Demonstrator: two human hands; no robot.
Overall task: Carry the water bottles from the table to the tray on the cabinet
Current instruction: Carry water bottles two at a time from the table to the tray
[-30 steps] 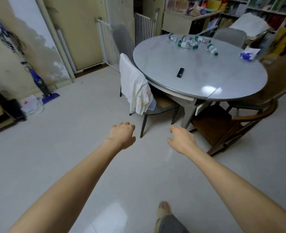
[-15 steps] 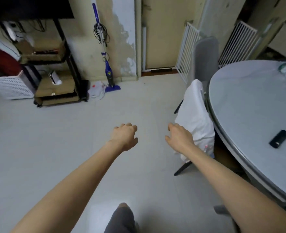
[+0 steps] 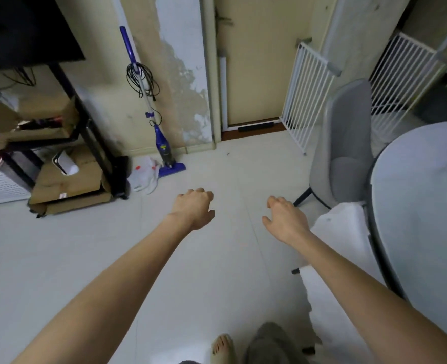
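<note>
Head view: both arms are stretched forward over the floor.
Shelf [image 3: 67, 143]: seen far left of the hands, boxes stacked on it.
Vacuum [image 3: 164, 145]: leaned on the wall beyond the left hand.
Left hand [image 3: 193, 208]: loosely curled, nothing held.
Right hand [image 3: 285, 219]: loosely curled, nothing held.
Chair [image 3: 345, 153]: placed beyond the right hand.
Table [image 3: 422, 206]: right of the right hand.
Water bottles: none in view; location cannot be told.
</note>
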